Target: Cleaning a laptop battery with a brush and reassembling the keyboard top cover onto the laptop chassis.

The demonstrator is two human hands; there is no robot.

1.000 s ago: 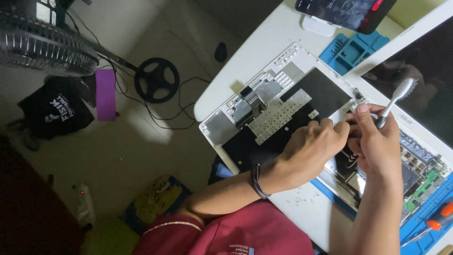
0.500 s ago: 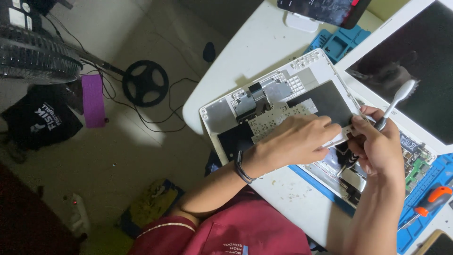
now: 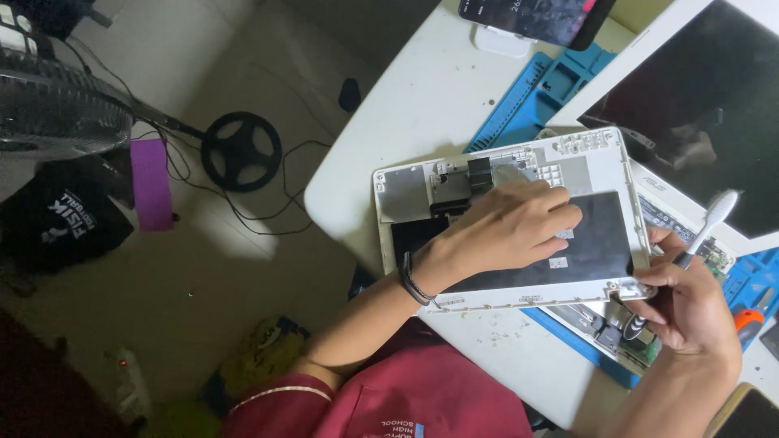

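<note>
My left hand [image 3: 507, 227] lies flat on a white laptop keyboard panel [image 3: 584, 158], turned underside up with a black sheet over most of it. The panel rests on the white table [image 3: 422, 105] and partly covers the opened laptop base. My right hand [image 3: 686, 304] is at the panel's near right corner, closed around a screwdriver with a white and grey handle [image 3: 712, 219]; its tip points down at the exposed circuit board [image 3: 604, 328]. The laptop's dark screen [image 3: 698, 105] lies open behind.
A blue work mat [image 3: 540, 89] lies under the laptop, with an orange-handled tool [image 3: 751, 312] at the right. A phone on a white stand [image 3: 527, 16] sits at the table's back. On the floor are a fan [image 3: 57, 101], its round base [image 3: 241, 152], cables and a black bag [image 3: 57, 219].
The keyboard panel has swung and shifted right, now covering more of the laptop base. My left hand moved with it and lies flatter. My right hand has dropped lower, toward the circuit board.
</note>
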